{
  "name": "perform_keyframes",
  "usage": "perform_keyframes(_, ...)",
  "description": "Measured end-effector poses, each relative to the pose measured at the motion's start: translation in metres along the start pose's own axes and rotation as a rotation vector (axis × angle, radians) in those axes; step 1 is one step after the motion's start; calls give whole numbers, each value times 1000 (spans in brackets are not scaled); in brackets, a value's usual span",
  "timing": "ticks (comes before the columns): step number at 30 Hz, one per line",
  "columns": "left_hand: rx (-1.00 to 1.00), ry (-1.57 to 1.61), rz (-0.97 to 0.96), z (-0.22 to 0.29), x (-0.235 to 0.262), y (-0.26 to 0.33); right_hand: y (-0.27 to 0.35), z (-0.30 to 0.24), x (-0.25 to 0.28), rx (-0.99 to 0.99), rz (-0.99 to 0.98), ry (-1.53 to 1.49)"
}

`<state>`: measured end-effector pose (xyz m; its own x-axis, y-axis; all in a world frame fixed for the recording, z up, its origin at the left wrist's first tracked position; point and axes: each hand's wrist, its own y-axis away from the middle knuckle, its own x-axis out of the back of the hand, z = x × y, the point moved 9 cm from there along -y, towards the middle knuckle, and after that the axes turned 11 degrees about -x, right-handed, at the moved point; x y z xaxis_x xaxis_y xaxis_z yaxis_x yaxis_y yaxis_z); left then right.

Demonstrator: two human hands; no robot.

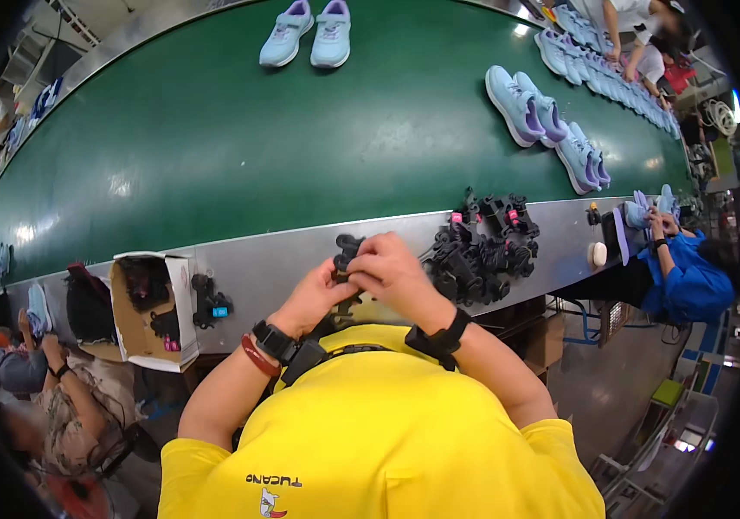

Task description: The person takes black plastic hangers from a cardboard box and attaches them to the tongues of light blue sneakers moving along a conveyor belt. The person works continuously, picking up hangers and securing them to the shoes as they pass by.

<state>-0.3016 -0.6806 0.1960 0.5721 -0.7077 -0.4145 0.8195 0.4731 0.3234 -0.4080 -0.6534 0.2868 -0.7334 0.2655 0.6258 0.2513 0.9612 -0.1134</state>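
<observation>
In front of my body, over the metal edge of the green conveyor, both hands are closed around a black plastic piece [349,245] with rounded lobes. Its exact kind I cannot make out. My left hand [314,297] pinches it from the left and below. From the right, my right hand [392,270] grips it with bent fingers that hide part of it. Just right of that hand lies a tangled pile of similar black pieces [482,251], some with pink tags. One more black piece [207,301] with a blue tag rests left of my hands.
An open cardboard box [181,303] with black pieces inside stands at left, beside a dark bag [89,303]. Light-blue sneakers [331,35] sit in pairs on the green belt [214,130]. Co-workers sit left and right; a blue-sleeved person [690,277] handles shoes.
</observation>
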Motion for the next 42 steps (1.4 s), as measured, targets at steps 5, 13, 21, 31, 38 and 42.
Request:
perform_keyframes(5,33,45,-35,1,-9,5,-1,-13,-14,43,-43,180)
perform_keyframes(13,72,-33,-33,-9,-5,5,7,-1,-36,60,-95,230)
perform_keyframes(21,119,-49,53,-7,-4,5,8,17,-41,-23,-102,62)
perform_keyframes(31,-252,-848,-12,27,4,7,26,52,-13,-565,-462,-143)
perform_keyframes(38,-350,-1055,-93,34,-20,7,31,68,-21,-840,-192,-834)
perform_keyframes(42,-411,-1043,-73,42,-27,8,63,95,-18,-1068,-53,-951)
